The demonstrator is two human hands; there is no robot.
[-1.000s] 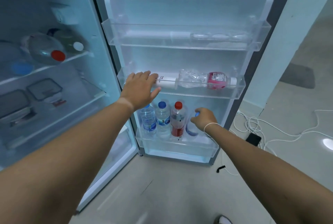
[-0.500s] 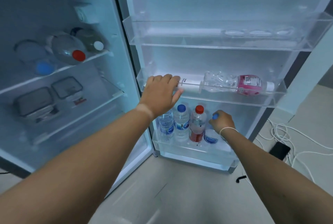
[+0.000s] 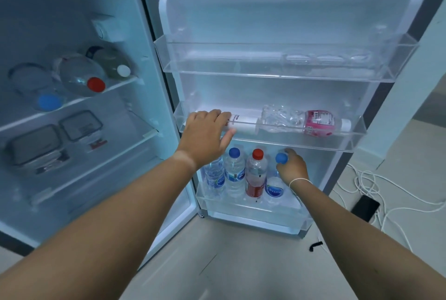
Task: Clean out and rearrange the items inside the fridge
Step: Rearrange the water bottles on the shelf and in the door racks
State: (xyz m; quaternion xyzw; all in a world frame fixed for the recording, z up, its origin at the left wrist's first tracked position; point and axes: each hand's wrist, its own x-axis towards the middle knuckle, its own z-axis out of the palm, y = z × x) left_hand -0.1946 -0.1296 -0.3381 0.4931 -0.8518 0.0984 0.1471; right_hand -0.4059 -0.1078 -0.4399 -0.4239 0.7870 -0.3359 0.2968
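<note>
The fridge door stands open with three clear shelves. My left hand (image 3: 205,135) lies on the left end of the middle door shelf (image 3: 354,136), fingers hooked over its rim and thumb below. Its fingertips are beside a white tube (image 3: 243,124) that lies in the shelf. A crumpled clear bottle with a pink label (image 3: 318,122) lies to the tube's right. My right hand (image 3: 293,169) grips the neck of a blue-capped water bottle (image 3: 274,190), the rightmost in the bottom door shelf (image 3: 253,209). A red-capped bottle (image 3: 255,174) and two blue-capped bottles (image 3: 234,171) stand to its left.
The top door shelf (image 3: 265,65) holds only a clear tray insert. Inside the fridge, bottles (image 3: 82,77) lie on the upper shelf and lidded containers (image 3: 36,145) sit on the one below. White cables (image 3: 376,191) and a dark phone (image 3: 365,206) lie on the floor at right.
My right hand has slid from the cap down to the bottle's neck, so the blue cap now shows. My left hand stays on the middle shelf rim.
</note>
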